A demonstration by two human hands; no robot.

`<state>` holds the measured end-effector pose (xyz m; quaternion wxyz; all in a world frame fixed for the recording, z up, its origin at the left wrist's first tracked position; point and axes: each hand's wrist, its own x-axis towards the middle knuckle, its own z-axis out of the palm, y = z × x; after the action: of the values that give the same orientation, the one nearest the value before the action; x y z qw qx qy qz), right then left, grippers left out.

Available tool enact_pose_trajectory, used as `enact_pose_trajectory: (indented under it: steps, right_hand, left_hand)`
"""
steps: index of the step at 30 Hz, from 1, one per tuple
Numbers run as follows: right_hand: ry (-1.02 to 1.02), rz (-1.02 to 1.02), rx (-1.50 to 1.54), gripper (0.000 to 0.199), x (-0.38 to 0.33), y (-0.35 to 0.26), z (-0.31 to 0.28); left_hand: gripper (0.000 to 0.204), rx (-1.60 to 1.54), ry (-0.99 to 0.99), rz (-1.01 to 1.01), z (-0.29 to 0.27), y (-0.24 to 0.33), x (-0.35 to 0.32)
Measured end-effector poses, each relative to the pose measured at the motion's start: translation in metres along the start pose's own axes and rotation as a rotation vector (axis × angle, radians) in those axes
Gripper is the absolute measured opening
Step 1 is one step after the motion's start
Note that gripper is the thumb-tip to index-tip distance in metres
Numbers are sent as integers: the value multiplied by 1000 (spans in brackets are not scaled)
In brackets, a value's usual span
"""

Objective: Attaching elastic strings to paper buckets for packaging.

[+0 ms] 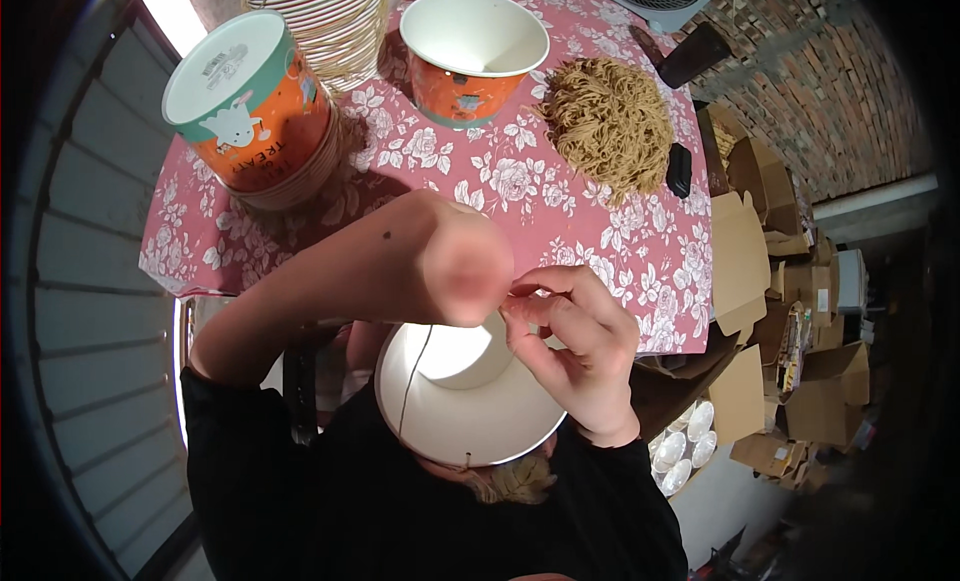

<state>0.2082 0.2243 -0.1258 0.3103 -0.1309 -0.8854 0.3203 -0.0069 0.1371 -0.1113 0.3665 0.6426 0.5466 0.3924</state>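
A white paper bucket (462, 421) lies in my lap with its open mouth facing up toward me. A thin tan cord (413, 376) runs down its inner wall from the far rim. My left hand (458, 269), blurred by motion, is closed just above that rim where the cord rises. My right hand (575, 346) reaches in from the right with thumb and forefinger pinched together at the same spot, fingertips touching the left hand. What lies between the fingertips is hidden.
Ahead is a table with a pink floral cloth (570, 231). It holds an upright orange paper bucket (470, 61), an upside-down stack of orange buckets (250, 106), a pile of tan cords (605, 121) and a black phone (680, 169). Cardboard boxes (790, 311) crowd the right.
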Motion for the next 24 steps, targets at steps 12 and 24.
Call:
enact_pose_trajectory:
  steps: [12,24]
  right_hand:
    - [-8,-1,-47,21,4,0,-4]
    - [13,220,132,15,19,3,-2]
  left_hand:
    - [14,238,395,210,34,0,-2]
    - [14,248,452,227,37,-9,-9]
